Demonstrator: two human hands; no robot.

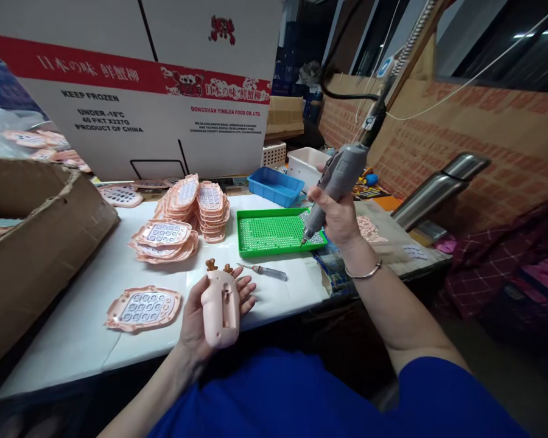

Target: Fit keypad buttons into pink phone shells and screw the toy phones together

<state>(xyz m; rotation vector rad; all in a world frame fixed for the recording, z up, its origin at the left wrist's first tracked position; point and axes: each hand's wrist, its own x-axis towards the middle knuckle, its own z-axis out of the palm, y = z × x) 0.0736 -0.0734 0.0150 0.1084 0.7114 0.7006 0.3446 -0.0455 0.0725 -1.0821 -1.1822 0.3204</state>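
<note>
My left hand [196, 316] cradles a pink toy phone shell [221, 304] with small brown antlers, back side up, near the table's front edge. My right hand [337, 214] grips a grey electric screwdriver [338, 179] hanging from a cable. Its tip touches the green screw tray [274, 232], at the right end where small screws lie. A small hand screwdriver [263, 271] lies on the white table [86, 316] between both hands.
Stacks of pink keypad panels [196, 204] stand mid-table, with one loose panel [142, 308] at the front left. A brown carton [31, 243] sits at the left, a big white printed box [137, 91] behind. A blue bin [274, 185] and white bin [305, 164] stand beyond the tray.
</note>
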